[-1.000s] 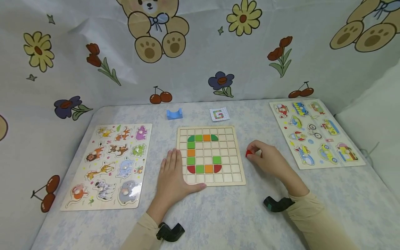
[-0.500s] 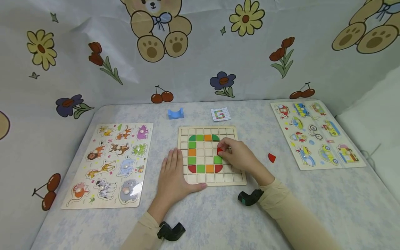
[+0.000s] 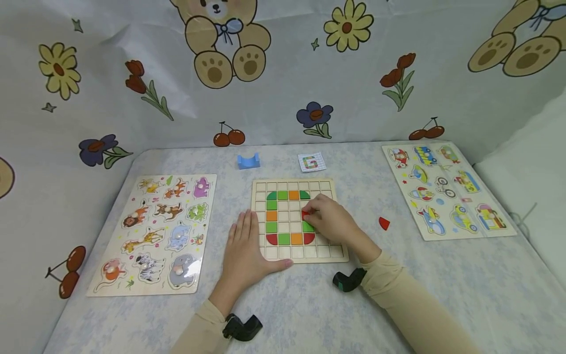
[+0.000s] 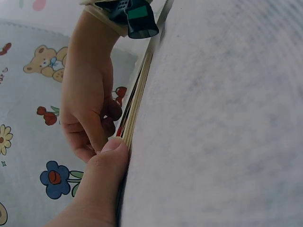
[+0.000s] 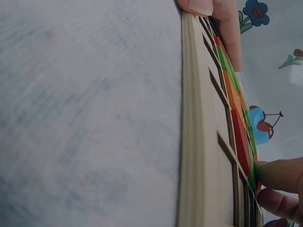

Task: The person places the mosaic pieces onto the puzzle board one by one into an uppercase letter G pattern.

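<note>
In the head view a wooden grid board [image 3: 329,253] carries green, orange and red tiles in a C-like outline. My left hand [image 3: 243,255] lies along its left side with straight fingers, the thumb at the near edge. Over the right part of the board, my right hand [image 3: 333,219] pinches a small red tile [image 3: 304,215] just above a green tile [image 3: 307,226]; the fingers partly cover it. The right wrist view shows the right fingertips [image 5: 279,175] low at the tiles, beyond a red corner tile [image 5: 240,142].
A loose red quarter-round tile [image 3: 384,223] lies right of the board. Behind stand a blue holder [image 3: 248,161] and a pattern card [image 3: 311,162]. An animal puzzle [image 3: 155,236] is at left, a vehicle puzzle [image 3: 446,191] at right.
My right hand has moved left from the table onto the board with a red tile, then slightly further left. The other red tile stays on the table. My left hand has stayed put.
</note>
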Demonstrator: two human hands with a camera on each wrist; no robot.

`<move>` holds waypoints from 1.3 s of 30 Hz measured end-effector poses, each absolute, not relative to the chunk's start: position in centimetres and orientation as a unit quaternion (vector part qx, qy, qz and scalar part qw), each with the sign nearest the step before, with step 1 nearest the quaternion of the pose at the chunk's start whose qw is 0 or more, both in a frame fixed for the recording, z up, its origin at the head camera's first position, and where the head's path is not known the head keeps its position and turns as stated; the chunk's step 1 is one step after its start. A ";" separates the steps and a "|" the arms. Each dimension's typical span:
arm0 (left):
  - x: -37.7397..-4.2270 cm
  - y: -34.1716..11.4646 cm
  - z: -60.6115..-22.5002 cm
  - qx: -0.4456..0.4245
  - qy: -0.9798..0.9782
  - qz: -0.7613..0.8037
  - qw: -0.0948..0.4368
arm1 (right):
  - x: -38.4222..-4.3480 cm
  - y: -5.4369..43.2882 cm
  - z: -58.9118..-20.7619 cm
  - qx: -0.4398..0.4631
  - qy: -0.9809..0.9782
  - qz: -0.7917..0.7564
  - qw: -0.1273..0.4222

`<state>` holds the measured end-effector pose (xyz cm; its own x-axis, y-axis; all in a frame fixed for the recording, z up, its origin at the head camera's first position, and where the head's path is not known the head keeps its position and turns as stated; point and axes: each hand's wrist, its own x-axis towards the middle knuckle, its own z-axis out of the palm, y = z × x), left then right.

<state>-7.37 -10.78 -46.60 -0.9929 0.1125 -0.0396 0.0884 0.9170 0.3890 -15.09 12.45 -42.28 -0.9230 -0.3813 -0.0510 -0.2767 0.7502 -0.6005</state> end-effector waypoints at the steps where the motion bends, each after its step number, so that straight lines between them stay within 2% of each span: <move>1: -7.4 -10.8 -46.6 0.052 0.979 0.197 0.030 | -15.0 12.5 -42.2 -0.183 0.933 -0.300 0.080; 6: -7.3 -10.8 -46.5 0.052 0.978 0.199 0.028 | -14.2 13.2 -41.7 -0.203 0.933 -0.286 0.083; 11: -7.4 -10.7 -46.4 0.052 0.977 0.205 0.028 | -13.3 15.1 -40.9 -0.182 0.933 -0.292 0.102; 17: -7.4 -10.7 -46.5 0.052 0.977 0.205 0.030 | -12.8 19.6 -40.6 -0.152 0.952 -0.250 0.090; 26: -7.3 -10.7 -46.6 0.053 0.978 0.201 0.024 | -12.4 26.0 -40.3 -0.163 0.969 -0.174 0.066; 34: -7.4 -10.7 -46.8 0.053 0.979 0.198 0.024 | -12.6 27.2 -40.4 -0.111 0.975 -0.152 0.120; 39: -7.4 -10.7 -46.7 0.052 0.979 0.196 0.024 | -12.5 27.3 -40.5 -0.093 0.972 -0.172 0.129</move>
<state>-7.38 -10.73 -46.74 -0.9934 0.1120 -0.0265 0.0931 0.9178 0.3859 -12.53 27.30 -40.51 -0.9493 -0.2259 -0.2187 -0.1369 0.9231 -0.3594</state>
